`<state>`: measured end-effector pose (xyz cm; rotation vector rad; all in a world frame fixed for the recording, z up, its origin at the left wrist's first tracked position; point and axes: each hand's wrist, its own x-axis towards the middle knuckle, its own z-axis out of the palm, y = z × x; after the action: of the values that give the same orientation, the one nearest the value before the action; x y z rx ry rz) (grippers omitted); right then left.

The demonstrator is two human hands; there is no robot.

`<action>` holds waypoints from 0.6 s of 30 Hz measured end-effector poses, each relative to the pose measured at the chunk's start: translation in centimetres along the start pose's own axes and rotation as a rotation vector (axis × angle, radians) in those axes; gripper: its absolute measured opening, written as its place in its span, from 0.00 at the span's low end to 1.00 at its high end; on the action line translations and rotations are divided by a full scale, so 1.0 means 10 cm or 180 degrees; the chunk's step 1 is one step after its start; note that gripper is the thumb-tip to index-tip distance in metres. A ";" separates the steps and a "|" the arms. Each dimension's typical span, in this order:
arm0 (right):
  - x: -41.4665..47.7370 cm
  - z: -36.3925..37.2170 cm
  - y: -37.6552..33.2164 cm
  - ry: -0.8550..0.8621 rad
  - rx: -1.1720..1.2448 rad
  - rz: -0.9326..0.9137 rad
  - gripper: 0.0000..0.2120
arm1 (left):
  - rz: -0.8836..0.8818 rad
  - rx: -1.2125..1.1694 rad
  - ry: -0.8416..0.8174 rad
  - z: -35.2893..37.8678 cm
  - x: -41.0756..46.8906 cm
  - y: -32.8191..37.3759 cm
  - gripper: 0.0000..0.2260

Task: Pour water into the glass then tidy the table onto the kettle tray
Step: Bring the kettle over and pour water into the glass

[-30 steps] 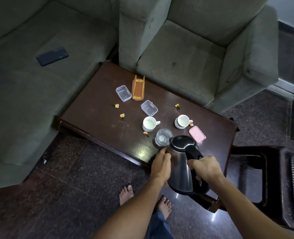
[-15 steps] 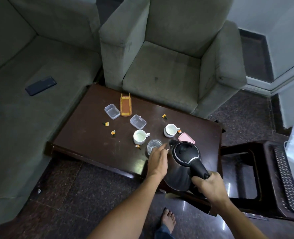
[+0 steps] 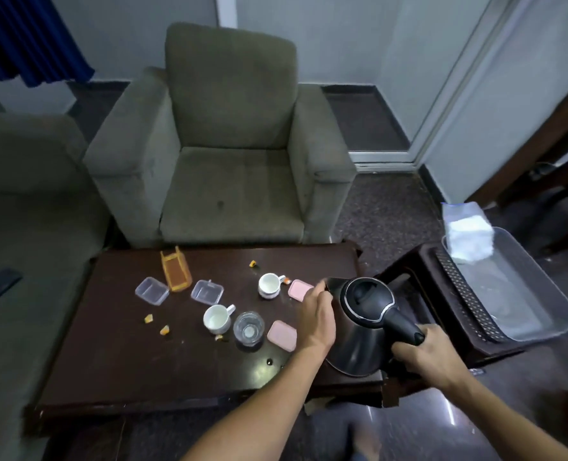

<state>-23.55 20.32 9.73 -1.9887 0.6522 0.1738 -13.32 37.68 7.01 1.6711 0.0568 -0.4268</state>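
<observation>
A dark steel kettle [image 3: 362,331] with a black lid hangs over the right end of the dark wooden table [image 3: 116,367]. My right hand [image 3: 419,354] grips its black handle. My left hand [image 3: 317,317] presses flat against the kettle's left side near the spout. A clear glass [image 3: 248,328] stands on the table left of the kettle, apart from it. A clear plastic tray [image 3: 538,304] rests on a dark stool at the right, with a white packet [image 3: 468,237] at its far end.
The table also holds two white cups [image 3: 216,318] [image 3: 269,286], two pink lids [image 3: 282,334] [image 3: 299,289], two clear boxes [image 3: 152,290] [image 3: 207,291], an orange holder [image 3: 175,273] and small orange scraps [image 3: 164,330]. A grey armchair [image 3: 229,168] stands behind it, a sofa on the left.
The kettle has swung right, away from the glass and toward the stool, with both hands still on it. The view has lifted and turned right, showing the tray and a second pink lid.
</observation>
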 end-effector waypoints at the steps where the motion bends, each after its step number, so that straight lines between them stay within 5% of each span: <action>1: 0.01 -0.13 0.03 0.0075 0.0001 0.0010 0.09 | -0.0003 0.0052 -0.0066 0.11 0.00 0.07 0.15; 11: 0.32 -1.56 0.43 0.0845 -0.0283 0.0060 0.06 | -0.0155 0.0213 -0.0230 1.62 0.21 0.59 0.20; 15: 0.49 -2.18 0.60 0.1052 -0.0485 -0.0003 0.06 | -0.0088 0.0238 -0.0187 2.26 0.26 0.72 0.30; 18: 0.66 -2.58 0.75 0.1025 -0.0537 -0.0014 0.03 | 0.0105 0.0253 -0.0163 2.66 0.35 0.73 0.23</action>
<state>-25.71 -6.89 14.10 -2.2031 0.8612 -0.1008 -14.53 10.16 10.62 1.7360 -0.0257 -0.4518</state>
